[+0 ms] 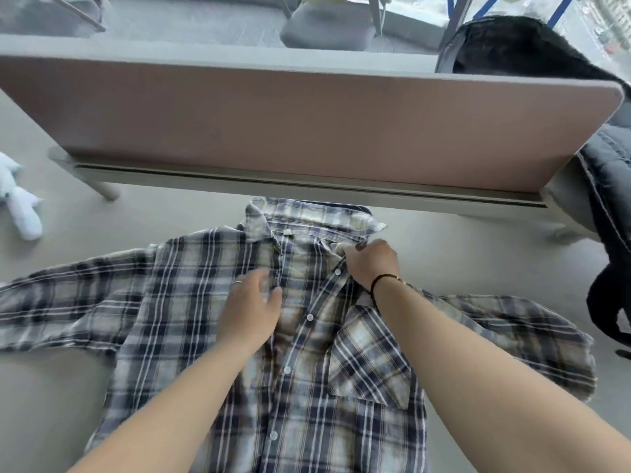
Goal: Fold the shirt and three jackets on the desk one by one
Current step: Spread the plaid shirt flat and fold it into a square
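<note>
I read this as the first garment, at the straightening step before any fold. The shirt [211, 336] lies front-up on the desk [51, 404] under both my hands, hem nearest me, collar pointing away, its long axis running from me outward, sleeves spread to either side. My left hand [251, 308] rests flat with loose fingers beside the button strip. My right hand [372, 264], slightly farther out, pinches the fabric just below the collar. Next, I judge, the front needs closing and smoothing.
</note>
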{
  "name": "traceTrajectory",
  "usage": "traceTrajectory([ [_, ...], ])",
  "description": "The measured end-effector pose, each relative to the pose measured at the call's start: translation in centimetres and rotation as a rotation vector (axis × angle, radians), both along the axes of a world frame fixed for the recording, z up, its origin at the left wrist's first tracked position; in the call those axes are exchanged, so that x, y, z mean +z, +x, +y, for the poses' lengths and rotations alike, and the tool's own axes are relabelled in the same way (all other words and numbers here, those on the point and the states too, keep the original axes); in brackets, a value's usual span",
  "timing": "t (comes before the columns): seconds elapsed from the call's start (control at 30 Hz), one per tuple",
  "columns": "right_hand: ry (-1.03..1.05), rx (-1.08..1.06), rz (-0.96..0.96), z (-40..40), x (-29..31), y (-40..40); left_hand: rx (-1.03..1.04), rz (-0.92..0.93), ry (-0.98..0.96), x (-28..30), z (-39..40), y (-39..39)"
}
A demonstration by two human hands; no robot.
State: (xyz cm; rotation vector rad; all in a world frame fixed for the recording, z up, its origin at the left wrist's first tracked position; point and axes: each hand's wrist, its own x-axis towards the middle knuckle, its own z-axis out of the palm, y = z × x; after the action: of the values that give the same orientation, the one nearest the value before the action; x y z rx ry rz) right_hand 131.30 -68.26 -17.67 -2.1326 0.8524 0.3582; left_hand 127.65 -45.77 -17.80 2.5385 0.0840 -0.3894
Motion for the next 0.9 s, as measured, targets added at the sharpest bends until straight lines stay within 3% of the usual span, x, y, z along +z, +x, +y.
traceTrajectory([
  [0.1,0.072,-0.103,-0.141,2.0,0.0,1.8,0.079,-0.015,-0.057,0.1,1.0,2.7],
  [0.2,0.148,0.042,-0.352,6.6,0.9,2.6,0.206,0.000,-0.148,-0.3,1.2,6.0],
  [0.3,0.038,0.319,-0.230,9.2,-1.2,4.2,0.224,-0.011,-0.120,-1.4,1.4,8.7],
  [0.43,0.046,0.293,-0.177,8.3,-3.9,4.9,0.189,0.008,-0.096,-2.0,1.2,10.8],
  [0.6,-0.309,0.475,-0.370,7.9,-4.4,1.4,0.220,0.071,-0.141,-2.3,-0.1,12.9],
  [0.7,-0.433,0.585,-0.200,7.9,-5.5,-0.4,0.255,0.086,-0.170,-2.8,-0.7,13.8],
  [0.83,-0.446,0.661,-0.048,7.9,-7.0,-1.0,0.328,-0.105,-0.359,-1.5,-1.8,14.6],
  [0.9,-0.484,0.667,-0.047,8.0,-7.2,-1.1,0.219,-0.212,-0.328,-1.2,-2.2,14.6],
])
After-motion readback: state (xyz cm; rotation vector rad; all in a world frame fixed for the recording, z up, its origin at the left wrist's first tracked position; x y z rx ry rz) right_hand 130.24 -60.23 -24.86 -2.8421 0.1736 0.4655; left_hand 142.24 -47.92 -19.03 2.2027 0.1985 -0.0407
